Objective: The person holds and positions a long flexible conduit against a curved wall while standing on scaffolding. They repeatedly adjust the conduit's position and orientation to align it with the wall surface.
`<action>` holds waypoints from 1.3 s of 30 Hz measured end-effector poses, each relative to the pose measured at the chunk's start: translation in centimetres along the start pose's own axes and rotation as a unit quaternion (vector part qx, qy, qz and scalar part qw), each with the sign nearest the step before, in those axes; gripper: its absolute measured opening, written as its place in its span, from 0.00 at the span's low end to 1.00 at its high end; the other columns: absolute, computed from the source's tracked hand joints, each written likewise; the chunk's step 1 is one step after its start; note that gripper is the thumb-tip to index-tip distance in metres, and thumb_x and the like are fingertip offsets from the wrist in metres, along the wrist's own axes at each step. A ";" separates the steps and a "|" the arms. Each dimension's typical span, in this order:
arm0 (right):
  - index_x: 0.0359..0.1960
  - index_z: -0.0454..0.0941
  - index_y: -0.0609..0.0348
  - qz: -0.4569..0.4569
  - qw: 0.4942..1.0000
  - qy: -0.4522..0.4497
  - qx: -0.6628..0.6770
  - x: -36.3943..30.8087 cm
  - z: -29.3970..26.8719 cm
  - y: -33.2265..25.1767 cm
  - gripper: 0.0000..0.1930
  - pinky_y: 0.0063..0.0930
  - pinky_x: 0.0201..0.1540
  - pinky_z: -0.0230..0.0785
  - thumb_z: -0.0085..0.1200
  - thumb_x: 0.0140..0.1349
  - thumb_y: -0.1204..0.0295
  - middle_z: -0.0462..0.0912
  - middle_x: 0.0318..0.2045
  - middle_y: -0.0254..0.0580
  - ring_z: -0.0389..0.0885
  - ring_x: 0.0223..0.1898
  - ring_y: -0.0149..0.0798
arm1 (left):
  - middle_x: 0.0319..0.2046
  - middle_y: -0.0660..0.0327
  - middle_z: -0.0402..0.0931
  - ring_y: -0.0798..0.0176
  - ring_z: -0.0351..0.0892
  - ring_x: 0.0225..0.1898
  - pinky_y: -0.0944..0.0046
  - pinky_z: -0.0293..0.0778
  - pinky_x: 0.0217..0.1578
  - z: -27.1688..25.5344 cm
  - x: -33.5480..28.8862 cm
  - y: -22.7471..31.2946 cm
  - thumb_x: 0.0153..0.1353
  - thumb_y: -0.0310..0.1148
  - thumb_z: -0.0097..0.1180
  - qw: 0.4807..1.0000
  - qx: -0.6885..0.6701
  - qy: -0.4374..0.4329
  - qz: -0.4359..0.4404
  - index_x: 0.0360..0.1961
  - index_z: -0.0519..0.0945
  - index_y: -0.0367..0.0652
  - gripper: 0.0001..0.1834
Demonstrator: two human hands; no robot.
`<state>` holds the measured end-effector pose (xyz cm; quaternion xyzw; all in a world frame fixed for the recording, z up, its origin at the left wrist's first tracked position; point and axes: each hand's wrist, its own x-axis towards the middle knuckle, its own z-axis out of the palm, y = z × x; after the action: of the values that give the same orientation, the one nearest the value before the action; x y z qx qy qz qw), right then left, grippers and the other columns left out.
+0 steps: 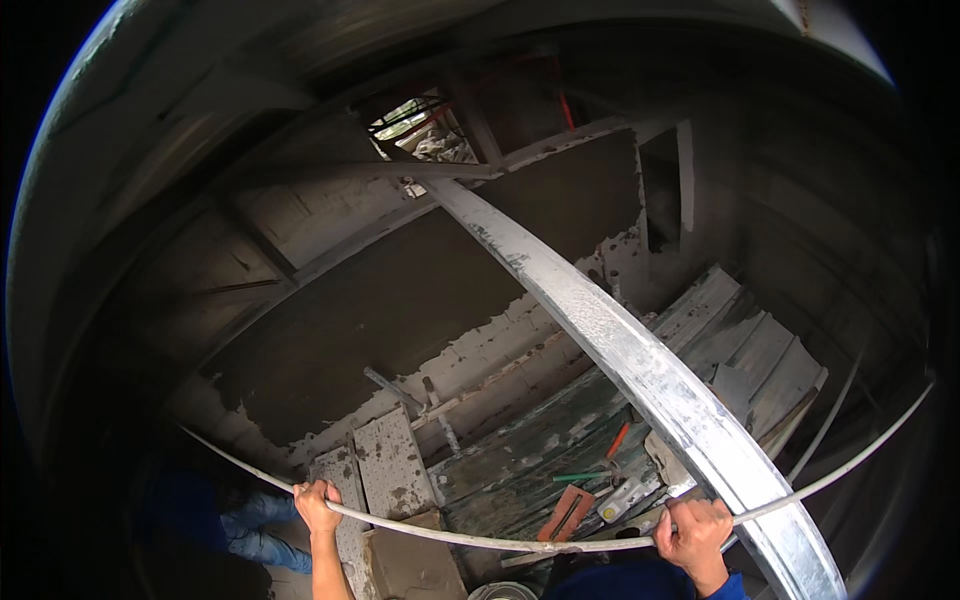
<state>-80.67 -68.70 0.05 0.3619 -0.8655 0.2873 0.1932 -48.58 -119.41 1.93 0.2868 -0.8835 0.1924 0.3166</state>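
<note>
A long, thin, pale rod [480,538] runs across the lower part of the view, its curve partly from the lens. My left hand [317,503] is closed around it left of centre. Farther right, my right hand [693,532] grips the same rod in a fist, close beside a broad pale metal beam [640,360]. That beam slants from the lower right up to the far wall, and the rod crosses it just right of my right hand. Whether the rod is loose or fixed at its ends cannot be made out.
Below lie worn boards [520,455] bearing an orange float [567,513], a green-handled tool [580,477] and a white plastic object [622,498]. A bucket rim [503,592] shows at the bottom. At lower left is another person's jeans [262,530]. Dark wet plaster [400,320] covers the wall.
</note>
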 end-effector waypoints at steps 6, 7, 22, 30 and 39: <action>0.21 0.78 0.56 0.004 1.000 0.006 0.018 0.9 0.1 -0.4 0.03 0.37 0.22 0.54 0.59 0.44 0.73 0.68 0.12 0.39 0.68 0.14 0.45 | 0.13 0.50 0.67 0.45 0.68 0.20 0.52 0.64 0.30 0.6 0.5 0.1 0.50 0.29 0.59 1.000 0.017 -0.003 -0.015 0.12 0.68 0.42 0.14; 0.23 0.80 0.57 0.011 1.000 -0.001 0.019 1.0 0.0 -0.5 0.05 0.37 0.22 0.54 0.60 0.44 0.72 0.69 0.12 0.38 0.69 0.14 0.44 | 0.13 0.50 0.67 0.46 0.68 0.20 0.52 0.64 0.31 0.5 0.5 0.2 0.50 0.29 0.59 1.000 0.018 -0.009 -0.018 0.12 0.68 0.42 0.14; 0.22 0.71 0.50 0.025 0.995 -0.056 0.080 0.9 -0.9 0.1 0.11 0.43 0.25 0.67 0.59 0.58 0.69 0.73 0.19 0.43 0.73 0.20 0.49 | 0.14 0.47 0.69 0.43 0.68 0.21 0.50 0.64 0.33 0.2 0.5 -0.2 0.53 0.31 0.58 0.997 0.025 -0.069 -0.017 0.12 0.68 0.41 0.16; 0.26 0.75 0.52 0.021 0.992 -0.087 0.088 1.0 -0.7 0.2 0.08 0.42 0.26 0.68 0.60 0.59 0.67 0.75 0.21 0.43 0.75 0.22 0.47 | 0.15 0.47 0.68 0.42 0.67 0.23 0.50 0.63 0.33 0.2 0.5 -0.1 0.53 0.32 0.57 0.998 0.026 -0.056 -0.005 0.14 0.69 0.40 0.15; 0.26 0.81 0.56 0.010 0.999 -0.015 0.032 1.8 -0.3 -0.4 0.06 0.36 0.23 0.55 0.60 0.44 0.71 0.70 0.12 0.37 0.70 0.14 0.42 | 0.15 0.47 0.68 0.42 0.67 0.22 0.50 0.63 0.32 0.3 0.6 0.0 0.54 0.33 0.57 0.998 0.025 -0.051 -0.015 0.14 0.68 0.40 0.16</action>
<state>-81.50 -69.67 1.38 0.3635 -0.8622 0.3114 0.1660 -49.09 -119.74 2.12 0.3176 -0.8890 0.1945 0.2663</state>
